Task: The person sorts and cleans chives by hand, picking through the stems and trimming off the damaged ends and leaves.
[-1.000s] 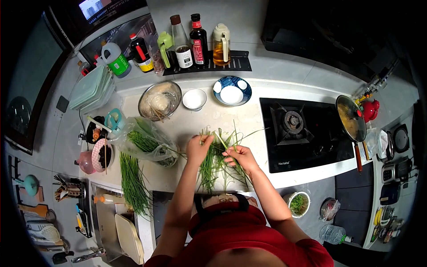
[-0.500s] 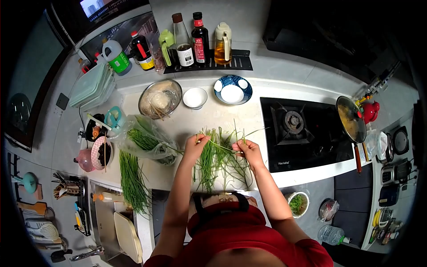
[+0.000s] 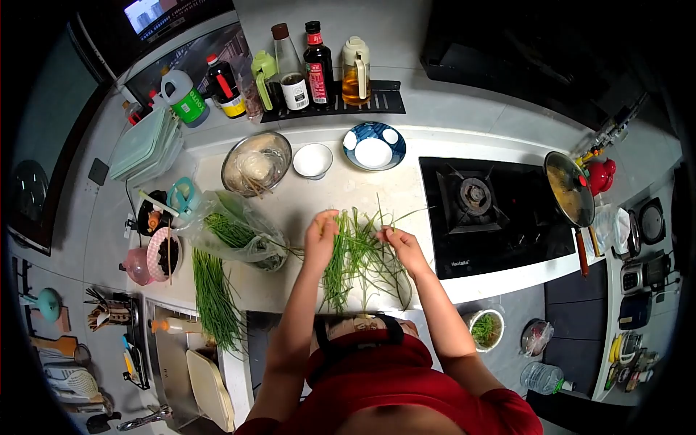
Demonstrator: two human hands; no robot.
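Observation:
Loose green stalks [image 3: 359,254] lie spread on the pale counter in front of me. My left hand [image 3: 321,233] is at their left edge, its fingers pinched on thin green stalks. Across from it, my right hand [image 3: 400,245] is at the right edge of the stalks, thumb and fingertips pressed together; what they hold is too small to make out. A neat bundle of long green stalks [image 3: 213,297] hangs over the counter's front edge. Beside that bundle sits a clear plastic bag [image 3: 250,250] with more greens inside.
A steel bowl [image 3: 256,164], a white bowl [image 3: 312,161] and a blue-patterned bowl [image 3: 374,146] stand behind the stalks. Right of them is a black gas stove [image 3: 500,217] with a lidded pan [image 3: 569,190]. A white bin [image 3: 485,330] with green scraps is on the floor.
My hands first came close together over the stalks, then drew apart to either side. The long stalk between them is no longer distinct. The camera view has shifted slightly.

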